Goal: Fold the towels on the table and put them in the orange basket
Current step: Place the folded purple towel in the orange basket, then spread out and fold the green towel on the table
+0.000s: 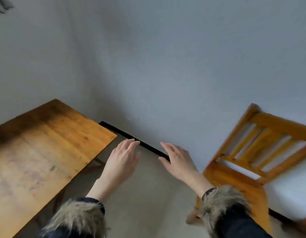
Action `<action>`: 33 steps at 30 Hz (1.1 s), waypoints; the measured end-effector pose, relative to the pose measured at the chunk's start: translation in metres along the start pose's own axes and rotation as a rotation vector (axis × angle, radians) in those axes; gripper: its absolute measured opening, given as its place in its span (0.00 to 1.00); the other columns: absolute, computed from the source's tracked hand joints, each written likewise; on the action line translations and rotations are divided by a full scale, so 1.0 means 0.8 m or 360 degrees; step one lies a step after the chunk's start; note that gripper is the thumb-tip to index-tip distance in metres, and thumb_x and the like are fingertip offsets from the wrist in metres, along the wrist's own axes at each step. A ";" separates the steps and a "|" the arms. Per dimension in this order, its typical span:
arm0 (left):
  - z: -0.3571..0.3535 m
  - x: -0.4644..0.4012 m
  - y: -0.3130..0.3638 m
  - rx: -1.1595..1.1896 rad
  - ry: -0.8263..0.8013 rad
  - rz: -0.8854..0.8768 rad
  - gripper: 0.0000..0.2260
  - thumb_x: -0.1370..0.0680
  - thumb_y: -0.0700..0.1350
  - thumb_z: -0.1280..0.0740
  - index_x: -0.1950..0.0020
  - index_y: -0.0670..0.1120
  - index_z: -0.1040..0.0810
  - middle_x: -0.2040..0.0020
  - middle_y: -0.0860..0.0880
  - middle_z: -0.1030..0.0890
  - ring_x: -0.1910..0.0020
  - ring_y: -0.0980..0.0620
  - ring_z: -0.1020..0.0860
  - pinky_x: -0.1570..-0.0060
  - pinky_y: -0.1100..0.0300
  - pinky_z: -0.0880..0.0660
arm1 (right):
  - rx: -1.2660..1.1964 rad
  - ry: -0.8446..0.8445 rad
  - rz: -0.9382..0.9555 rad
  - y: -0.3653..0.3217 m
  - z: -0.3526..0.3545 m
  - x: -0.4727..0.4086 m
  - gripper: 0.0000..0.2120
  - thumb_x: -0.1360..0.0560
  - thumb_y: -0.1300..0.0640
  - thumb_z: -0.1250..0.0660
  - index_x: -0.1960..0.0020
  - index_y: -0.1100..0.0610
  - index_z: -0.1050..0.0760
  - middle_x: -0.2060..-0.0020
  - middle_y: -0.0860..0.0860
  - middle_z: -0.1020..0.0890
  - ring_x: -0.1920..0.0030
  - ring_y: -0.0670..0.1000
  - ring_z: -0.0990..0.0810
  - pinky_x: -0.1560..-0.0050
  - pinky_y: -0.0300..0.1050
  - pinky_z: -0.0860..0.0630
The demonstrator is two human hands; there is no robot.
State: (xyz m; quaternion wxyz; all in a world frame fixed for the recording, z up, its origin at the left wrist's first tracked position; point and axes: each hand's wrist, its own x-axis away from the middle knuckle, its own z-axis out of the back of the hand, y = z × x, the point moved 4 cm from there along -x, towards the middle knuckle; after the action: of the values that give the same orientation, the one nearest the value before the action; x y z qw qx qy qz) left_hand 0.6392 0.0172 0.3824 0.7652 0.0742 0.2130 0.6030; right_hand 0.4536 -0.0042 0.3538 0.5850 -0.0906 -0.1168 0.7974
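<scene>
Head view: left hand [122, 160] and right hand [177, 160] hover over the floor, fingers straight and relaxed, holding nothing. The wooden worktop [45, 152] lies left; a chair [252, 152] stands right. No towels or orange basket are visible. Towels would likely handle soft and light; grip at corners.

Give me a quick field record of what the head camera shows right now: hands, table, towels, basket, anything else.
left hand: open, fingers straight, in the air over the floor, holding nothing
right hand: open, fingers straight, holding nothing
table: wooden, at left; the part in view is bare
towels: none in view
basket: not in view
chair: wooden, slatted back, at right
floor: grey, between table and chair
wall: grey, ahead
</scene>
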 end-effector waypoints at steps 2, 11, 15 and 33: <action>-0.032 -0.032 0.058 0.0037 -0.0079 -0.0180 0.18 0.20 0.48 0.40 0.31 0.46 0.31 0.32 0.49 0.29 0.31 0.49 0.34 0.35 0.56 0.35 | 0.0002 0.0070 -0.0165 0.062 0.021 0.033 0.26 0.21 0.45 0.44 0.25 0.51 0.44 0.29 0.49 0.34 0.30 0.52 0.35 0.33 0.48 0.39; -0.168 -0.115 0.302 0.0196 -0.0482 -0.0794 0.18 0.19 0.50 0.44 0.29 0.49 0.34 0.29 0.50 0.33 0.29 0.51 0.37 0.33 0.55 0.37 | -0.0069 0.0349 -0.0987 0.275 0.096 0.208 0.26 0.20 0.45 0.46 0.25 0.49 0.47 0.27 0.48 0.37 0.28 0.49 0.38 0.30 0.49 0.38; -0.230 -0.137 0.430 0.0276 -0.0618 -0.1115 0.17 0.19 0.50 0.43 0.31 0.49 0.32 0.31 0.50 0.31 0.32 0.50 0.33 0.35 0.54 0.34 | -0.0004 0.0459 -0.1353 0.362 0.134 0.289 0.25 0.20 0.46 0.45 0.25 0.51 0.45 0.30 0.50 0.32 0.31 0.51 0.34 0.33 0.50 0.34; -0.467 -0.103 0.845 0.0363 -0.1198 -0.1949 0.17 0.19 0.49 0.45 0.30 0.50 0.33 0.31 0.51 0.32 0.31 0.51 0.36 0.33 0.57 0.37 | -0.0054 0.0698 -0.2347 0.636 0.180 0.562 0.25 0.21 0.47 0.43 0.27 0.51 0.41 0.32 0.50 0.31 0.33 0.51 0.32 0.35 0.47 0.36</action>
State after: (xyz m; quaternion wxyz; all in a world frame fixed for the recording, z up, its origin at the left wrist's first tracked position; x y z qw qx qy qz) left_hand -0.1335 0.0616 0.3168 0.9744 0.2233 0.0003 -0.0257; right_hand -0.1851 0.2664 0.3391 0.9737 -0.1542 -0.0406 0.1629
